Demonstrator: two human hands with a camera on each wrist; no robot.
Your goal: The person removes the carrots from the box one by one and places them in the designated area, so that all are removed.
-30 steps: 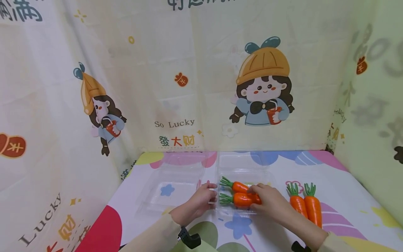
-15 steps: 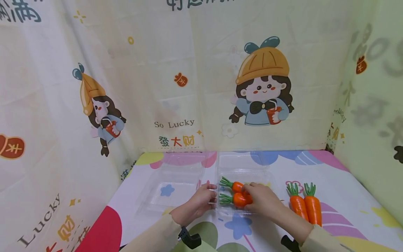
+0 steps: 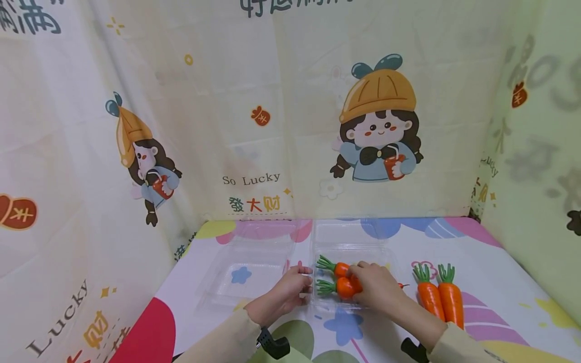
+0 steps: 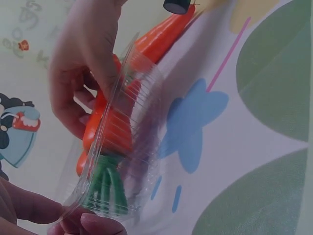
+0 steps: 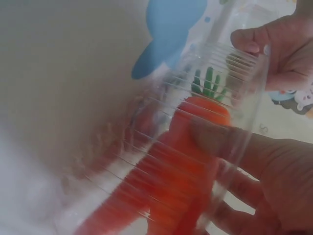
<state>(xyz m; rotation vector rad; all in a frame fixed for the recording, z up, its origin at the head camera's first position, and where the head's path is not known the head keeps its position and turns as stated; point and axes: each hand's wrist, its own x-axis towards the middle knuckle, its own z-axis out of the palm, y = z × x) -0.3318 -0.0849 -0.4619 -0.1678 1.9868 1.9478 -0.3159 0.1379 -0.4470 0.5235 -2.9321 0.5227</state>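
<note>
Two orange toy carrots with green tops lie side by side in a clear plastic box (image 3: 347, 304), tops to the left. My right hand (image 3: 379, 287) reaches inside and grips the nearer carrot (image 3: 346, 288); its fingers also come against the farther carrot (image 3: 341, 269). In the right wrist view, the thumb shows through the ribbed wall, pressed on the carrot (image 5: 208, 110). At the box's left end, my left hand (image 3: 290, 290) pinches the rim between thumb and fingers. A thin carrot tip pokes out right of my right hand; the bodies are mostly covered.
Two more carrots (image 3: 428, 295) lie together on the table to the right of my right hand. A second clear box (image 3: 227, 282) stands open at the left, its lid folded back. A printed curtain (image 3: 290, 126) hangs behind the table.
My right hand has moved a little left along the carrots, toward their tops, and a carrot tip now shows on its right. My left hand stays on the box's rim.
</note>
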